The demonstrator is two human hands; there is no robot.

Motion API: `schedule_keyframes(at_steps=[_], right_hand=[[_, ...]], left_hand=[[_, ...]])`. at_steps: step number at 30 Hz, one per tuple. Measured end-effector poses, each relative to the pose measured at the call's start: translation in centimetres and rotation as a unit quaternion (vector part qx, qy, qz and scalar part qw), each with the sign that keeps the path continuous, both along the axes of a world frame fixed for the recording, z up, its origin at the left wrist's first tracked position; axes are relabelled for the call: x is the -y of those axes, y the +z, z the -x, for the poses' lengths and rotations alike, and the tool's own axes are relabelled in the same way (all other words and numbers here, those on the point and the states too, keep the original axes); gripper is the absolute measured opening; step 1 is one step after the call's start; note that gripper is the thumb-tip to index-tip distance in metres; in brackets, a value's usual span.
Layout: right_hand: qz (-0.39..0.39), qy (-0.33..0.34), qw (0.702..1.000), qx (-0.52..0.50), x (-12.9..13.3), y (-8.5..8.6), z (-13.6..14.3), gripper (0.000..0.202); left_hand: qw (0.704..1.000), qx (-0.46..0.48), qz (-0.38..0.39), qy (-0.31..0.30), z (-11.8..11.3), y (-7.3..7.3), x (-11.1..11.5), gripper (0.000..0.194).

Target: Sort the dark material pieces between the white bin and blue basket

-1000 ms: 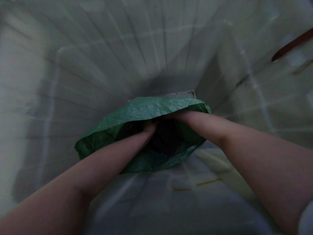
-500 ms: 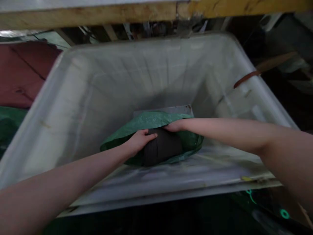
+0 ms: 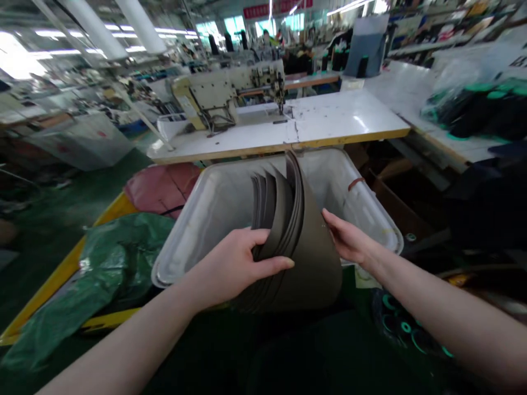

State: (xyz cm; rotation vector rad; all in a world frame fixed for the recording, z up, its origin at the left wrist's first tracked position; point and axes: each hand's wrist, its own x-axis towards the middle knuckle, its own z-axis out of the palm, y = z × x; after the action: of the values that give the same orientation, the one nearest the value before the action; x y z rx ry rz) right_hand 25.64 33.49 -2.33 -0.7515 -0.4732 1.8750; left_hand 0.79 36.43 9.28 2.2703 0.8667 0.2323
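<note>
Those dark curled sheets (image 3: 315, 263) mid-frame look springy, probably light; grab the edges. Left fingers (image 3: 272, 267) pinch several, right fingers (image 3: 335, 221) touch one side (can't tell if pinching).

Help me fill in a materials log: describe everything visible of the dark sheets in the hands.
The dark sheets are brownish-grey, thin and matte, a flexible layered stack; fabric or another material, I can't tell. They bend in curves, their upper edges fanned apart, too overlapped to count. The stack is held up in front of the white tub, its lower part in shadow. The left hand grips its left side; the right hand touches its right side.
</note>
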Motion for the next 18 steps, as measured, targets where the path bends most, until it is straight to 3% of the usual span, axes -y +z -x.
schedule_keyframes(at_steps=[2, 5, 11, 18], right_hand=[[0.0, -0.032, 0.999, -0.033, 3.7, 1.1, 1.4, 0.037], [0.004, -0.105, 0.993, -0.062, 8.9, 1.2, 3.7, 0.037], [0.062, -0.12, 0.986, -0.102, 17.0, -1.4, 6.4, 0.045], [0.083, -0.107, 0.986, -0.099, 23.0, -2.9, 8.3, 0.051]], left_hand=[[1.0, 0.0, 0.009, -0.006, 0.1, 1.9, 3.4, 0.028], [1.0, -0.004, 0.008, -0.002, 0.0, 3.0, 8.6, 0.027], [0.994, 0.012, 0.102, 0.025, 0.7, 1.5, 16.7, 0.028], [0.99, 0.015, 0.126, 0.055, 2.3, 0.3, 23.0, 0.029]])
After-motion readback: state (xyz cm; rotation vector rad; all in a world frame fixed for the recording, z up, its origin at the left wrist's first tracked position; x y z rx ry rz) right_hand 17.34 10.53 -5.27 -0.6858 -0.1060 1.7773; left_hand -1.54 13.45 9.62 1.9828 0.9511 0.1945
